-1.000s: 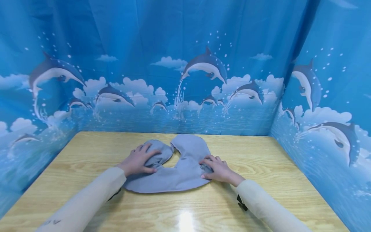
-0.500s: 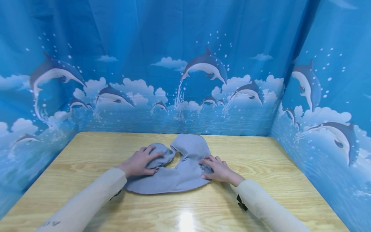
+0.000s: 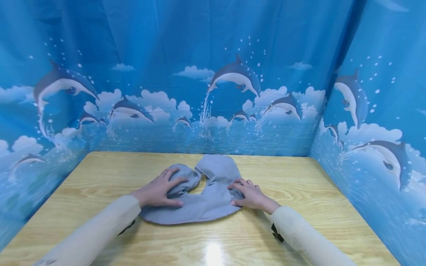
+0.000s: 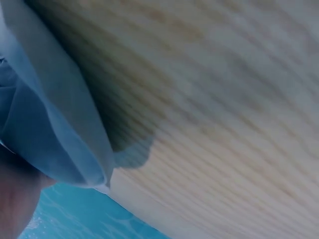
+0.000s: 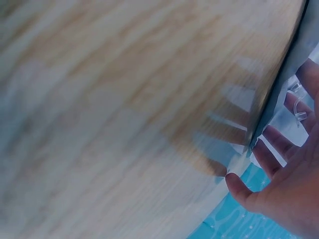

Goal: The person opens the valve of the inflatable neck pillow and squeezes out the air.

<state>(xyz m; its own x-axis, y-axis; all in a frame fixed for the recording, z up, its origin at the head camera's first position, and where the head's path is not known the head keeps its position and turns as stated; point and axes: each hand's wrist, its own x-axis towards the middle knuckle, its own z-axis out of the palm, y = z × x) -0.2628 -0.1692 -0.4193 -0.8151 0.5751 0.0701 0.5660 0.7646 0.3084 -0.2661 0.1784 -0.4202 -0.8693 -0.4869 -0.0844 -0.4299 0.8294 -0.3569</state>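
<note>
Under the spread fingers of the left hand [image 3: 158,189] and the loosely parted fingers of the right hand [image 3: 252,196] lay a curved grey cloth [image 3: 211,201], probably touched at 2 sides to steady it. Beneath both was a wood-grain table [image 3: 286,175]; beyond them, a dolphin-print curtain [image 3: 159,62].

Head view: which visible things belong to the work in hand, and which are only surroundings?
In the work:
grey cloth
left hand and right hand, fingers on the cloth

Only surroundings:
wooden table underneath
blue dolphin curtain behind
pale sleeves
</note>
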